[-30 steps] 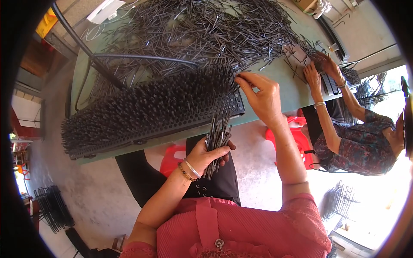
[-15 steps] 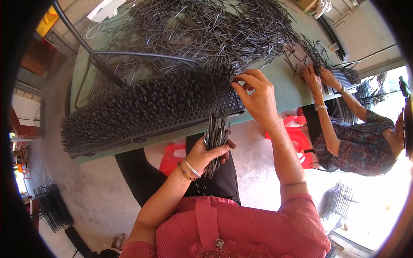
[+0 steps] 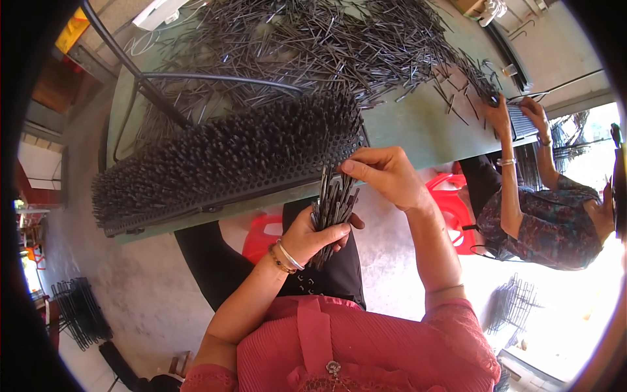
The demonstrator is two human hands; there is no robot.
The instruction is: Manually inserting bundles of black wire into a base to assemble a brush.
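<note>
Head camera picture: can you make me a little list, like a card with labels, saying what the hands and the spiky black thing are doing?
Left hand: grips a bundle of dark metal pins, held below the table edge.
Right hand: fingertips pinch the top of one pin from the bundle, beside the rack's end.
Spiky rack: long black block packed with upright pins, lying on the green table.
Loose pins: big scattered heap at the table's far side.
Other person: at the right, both hands at the table edge.

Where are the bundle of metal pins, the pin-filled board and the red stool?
Bundle of metal pins (image 3: 332, 208), head view: middle of bundle, above left hand.
Pin-filled board (image 3: 222, 160), head view: middle of upright pins.
Red stool (image 3: 454, 202), head view: seat edge.
</note>
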